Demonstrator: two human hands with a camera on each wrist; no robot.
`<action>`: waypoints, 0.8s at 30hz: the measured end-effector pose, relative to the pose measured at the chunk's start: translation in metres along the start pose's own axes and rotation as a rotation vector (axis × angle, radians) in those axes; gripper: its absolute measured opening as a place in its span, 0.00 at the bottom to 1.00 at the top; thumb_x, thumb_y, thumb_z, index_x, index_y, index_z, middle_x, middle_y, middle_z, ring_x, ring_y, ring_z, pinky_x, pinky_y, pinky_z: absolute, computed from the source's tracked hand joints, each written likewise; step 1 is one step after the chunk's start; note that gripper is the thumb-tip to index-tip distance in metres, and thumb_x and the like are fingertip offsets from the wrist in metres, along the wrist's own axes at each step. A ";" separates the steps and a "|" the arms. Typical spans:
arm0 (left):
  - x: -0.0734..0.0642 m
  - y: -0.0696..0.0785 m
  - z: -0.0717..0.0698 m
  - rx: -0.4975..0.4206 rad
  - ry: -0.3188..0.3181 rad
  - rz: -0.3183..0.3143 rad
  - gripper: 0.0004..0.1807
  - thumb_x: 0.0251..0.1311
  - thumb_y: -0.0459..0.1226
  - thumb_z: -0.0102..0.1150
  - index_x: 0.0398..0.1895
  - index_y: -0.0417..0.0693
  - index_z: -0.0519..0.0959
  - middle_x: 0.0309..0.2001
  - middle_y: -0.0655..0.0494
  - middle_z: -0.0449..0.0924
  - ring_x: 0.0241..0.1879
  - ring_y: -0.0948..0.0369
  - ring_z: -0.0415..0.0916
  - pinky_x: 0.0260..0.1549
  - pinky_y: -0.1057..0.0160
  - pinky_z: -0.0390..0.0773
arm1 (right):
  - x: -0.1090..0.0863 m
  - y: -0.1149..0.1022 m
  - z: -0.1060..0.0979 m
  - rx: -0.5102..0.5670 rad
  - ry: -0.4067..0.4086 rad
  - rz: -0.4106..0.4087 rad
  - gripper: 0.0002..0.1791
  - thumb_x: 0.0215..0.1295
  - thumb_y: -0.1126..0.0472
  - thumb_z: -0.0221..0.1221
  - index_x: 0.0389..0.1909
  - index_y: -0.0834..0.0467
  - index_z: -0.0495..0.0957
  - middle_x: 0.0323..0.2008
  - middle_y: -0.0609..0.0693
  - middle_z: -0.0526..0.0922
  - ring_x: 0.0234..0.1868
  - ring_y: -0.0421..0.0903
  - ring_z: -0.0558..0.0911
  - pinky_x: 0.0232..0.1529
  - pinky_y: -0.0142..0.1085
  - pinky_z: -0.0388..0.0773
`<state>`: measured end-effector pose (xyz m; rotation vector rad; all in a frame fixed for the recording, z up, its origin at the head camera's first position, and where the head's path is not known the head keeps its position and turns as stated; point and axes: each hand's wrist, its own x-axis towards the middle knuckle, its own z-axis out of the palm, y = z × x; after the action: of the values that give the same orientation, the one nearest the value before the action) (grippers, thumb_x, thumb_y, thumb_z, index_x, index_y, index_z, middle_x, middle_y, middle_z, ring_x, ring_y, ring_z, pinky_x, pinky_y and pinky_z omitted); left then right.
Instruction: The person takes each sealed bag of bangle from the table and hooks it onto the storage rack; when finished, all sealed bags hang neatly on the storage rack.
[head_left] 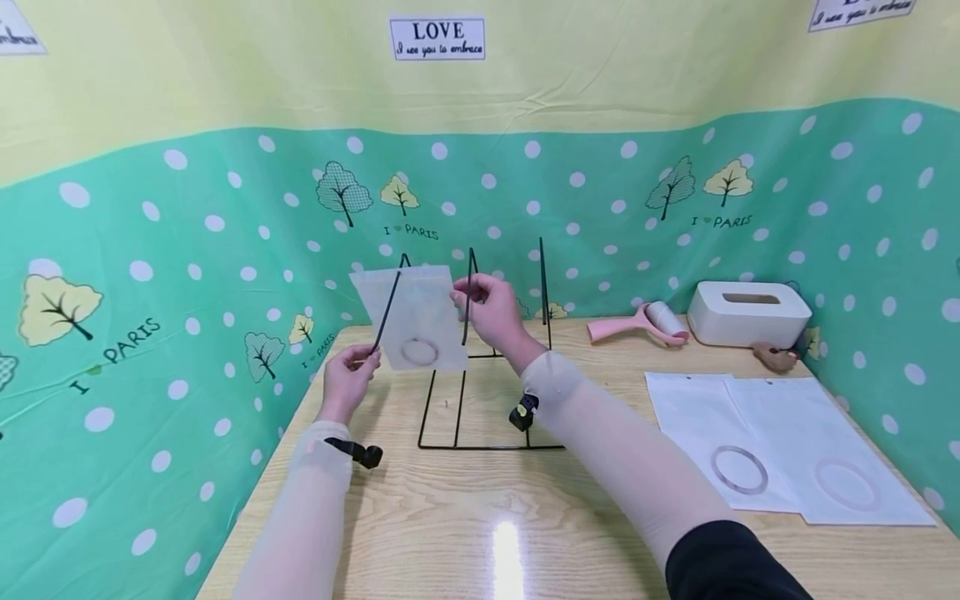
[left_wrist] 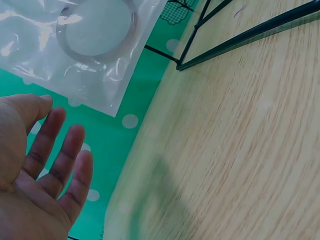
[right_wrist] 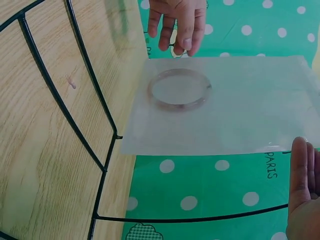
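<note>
A frosted plastic bag (head_left: 408, 312) hangs upright at the left prong (head_left: 387, 308) of a black wire rack (head_left: 491, 447). Inside its lower part lies a pinkish bangle (right_wrist: 179, 106). My right hand (head_left: 495, 312) pinches the bag's right edge near the top, its fingers behind the middle prong. On the left, my left hand (head_left: 348, 383) is beside the bag's lower left edge, its fingers loosely bent. The prong's end overlaps that hand in the head view, but neither wrist view shows a grip on it. The right thumb is hidden in the right wrist view.
Two flat white bags (head_left: 757, 450), each showing a ring, lie at the table's right. Behind them are a pink-handled lint roller (head_left: 637, 323), a white tissue box (head_left: 750, 315) and a small brown object (head_left: 775, 358). A dotted green cloth (head_left: 217, 275) surrounds the wooden table (head_left: 420, 525).
</note>
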<state>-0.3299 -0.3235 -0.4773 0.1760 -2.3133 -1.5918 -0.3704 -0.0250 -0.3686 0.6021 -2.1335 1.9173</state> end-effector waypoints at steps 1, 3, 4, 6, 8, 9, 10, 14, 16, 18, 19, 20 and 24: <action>-0.001 0.000 0.000 -0.003 0.002 0.001 0.17 0.73 0.43 0.65 0.57 0.43 0.83 0.54 0.45 0.84 0.48 0.55 0.82 0.42 0.69 0.82 | -0.001 -0.001 -0.001 0.011 0.000 0.002 0.08 0.71 0.58 0.68 0.47 0.56 0.86 0.38 0.53 0.82 0.38 0.49 0.81 0.35 0.40 0.85; -0.003 0.000 0.000 -0.006 0.005 0.004 0.17 0.73 0.43 0.66 0.57 0.42 0.83 0.54 0.44 0.84 0.48 0.56 0.82 0.42 0.70 0.81 | -0.002 -0.002 -0.002 0.030 -0.001 0.006 0.09 0.71 0.59 0.69 0.47 0.57 0.86 0.39 0.53 0.82 0.38 0.50 0.81 0.36 0.41 0.86; -0.004 0.000 0.000 -0.009 0.009 0.008 0.17 0.72 0.42 0.66 0.56 0.41 0.83 0.53 0.43 0.84 0.47 0.56 0.82 0.41 0.70 0.81 | -0.003 -0.003 -0.003 0.035 0.001 0.009 0.09 0.70 0.59 0.69 0.47 0.57 0.87 0.39 0.53 0.82 0.38 0.50 0.81 0.36 0.41 0.86; -0.006 0.000 -0.001 -0.014 0.013 0.008 0.16 0.72 0.41 0.66 0.56 0.40 0.83 0.53 0.42 0.84 0.46 0.57 0.82 0.41 0.71 0.81 | -0.005 -0.005 -0.006 0.017 0.010 0.008 0.09 0.70 0.59 0.70 0.47 0.57 0.87 0.38 0.52 0.81 0.38 0.49 0.80 0.36 0.39 0.84; -0.007 0.000 -0.001 -0.008 0.016 0.006 0.16 0.73 0.41 0.65 0.56 0.40 0.83 0.53 0.42 0.84 0.46 0.57 0.82 0.40 0.71 0.80 | -0.008 -0.005 -0.008 -0.002 0.014 -0.007 0.08 0.70 0.60 0.70 0.46 0.57 0.87 0.39 0.53 0.82 0.38 0.48 0.79 0.36 0.37 0.81; -0.007 0.000 -0.002 -0.006 0.016 0.001 0.16 0.73 0.42 0.65 0.55 0.41 0.83 0.52 0.43 0.84 0.45 0.58 0.82 0.40 0.71 0.80 | -0.010 -0.005 -0.009 -0.008 0.013 -0.014 0.08 0.70 0.60 0.69 0.46 0.58 0.87 0.40 0.55 0.83 0.38 0.48 0.79 0.36 0.36 0.80; -0.008 0.001 -0.002 -0.001 0.016 -0.002 0.16 0.73 0.42 0.65 0.55 0.41 0.83 0.52 0.43 0.84 0.45 0.58 0.82 0.40 0.71 0.80 | -0.012 -0.006 -0.011 -0.008 0.008 -0.023 0.08 0.70 0.61 0.69 0.46 0.58 0.87 0.42 0.56 0.84 0.38 0.48 0.79 0.36 0.36 0.79; -0.012 0.003 -0.004 0.029 0.010 0.001 0.17 0.73 0.44 0.64 0.55 0.43 0.83 0.52 0.45 0.84 0.45 0.59 0.82 0.39 0.70 0.79 | -0.022 -0.007 -0.018 -0.010 -0.025 -0.046 0.07 0.72 0.62 0.67 0.47 0.59 0.87 0.44 0.58 0.87 0.38 0.49 0.81 0.37 0.36 0.80; -0.014 0.005 -0.004 0.041 0.011 0.014 0.16 0.74 0.44 0.64 0.54 0.42 0.84 0.52 0.45 0.84 0.45 0.58 0.81 0.39 0.70 0.80 | -0.028 -0.007 -0.024 -0.025 -0.042 -0.053 0.07 0.72 0.61 0.67 0.47 0.57 0.87 0.43 0.54 0.87 0.39 0.48 0.82 0.37 0.37 0.80; -0.016 0.006 -0.005 0.061 0.016 0.029 0.15 0.74 0.44 0.64 0.53 0.42 0.84 0.53 0.45 0.84 0.45 0.58 0.81 0.39 0.70 0.79 | -0.034 -0.008 -0.030 -0.042 -0.055 -0.066 0.08 0.72 0.60 0.67 0.48 0.56 0.87 0.42 0.51 0.87 0.40 0.48 0.83 0.39 0.38 0.81; -0.018 0.007 -0.005 0.070 0.020 0.039 0.15 0.74 0.43 0.64 0.53 0.42 0.84 0.53 0.45 0.84 0.45 0.58 0.80 0.39 0.70 0.79 | -0.037 -0.008 -0.033 -0.049 -0.062 -0.071 0.08 0.73 0.59 0.67 0.49 0.56 0.87 0.42 0.49 0.86 0.41 0.47 0.83 0.40 0.39 0.81; -0.019 0.008 -0.005 0.079 0.025 0.045 0.15 0.74 0.44 0.64 0.53 0.42 0.84 0.53 0.45 0.84 0.44 0.58 0.80 0.39 0.70 0.79 | -0.040 -0.009 -0.037 -0.059 -0.067 -0.079 0.09 0.73 0.58 0.67 0.49 0.56 0.87 0.42 0.49 0.86 0.41 0.47 0.83 0.41 0.39 0.81; -0.024 0.010 -0.004 0.118 0.041 0.066 0.14 0.73 0.44 0.64 0.51 0.44 0.85 0.52 0.47 0.84 0.44 0.58 0.80 0.38 0.70 0.78 | -0.051 -0.013 -0.051 -0.108 -0.066 -0.108 0.10 0.72 0.55 0.67 0.49 0.54 0.87 0.43 0.48 0.85 0.42 0.47 0.83 0.44 0.41 0.82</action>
<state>-0.3051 -0.3169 -0.4714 0.1568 -2.3576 -1.4089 -0.3254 0.0320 -0.3715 0.7522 -2.1793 1.7371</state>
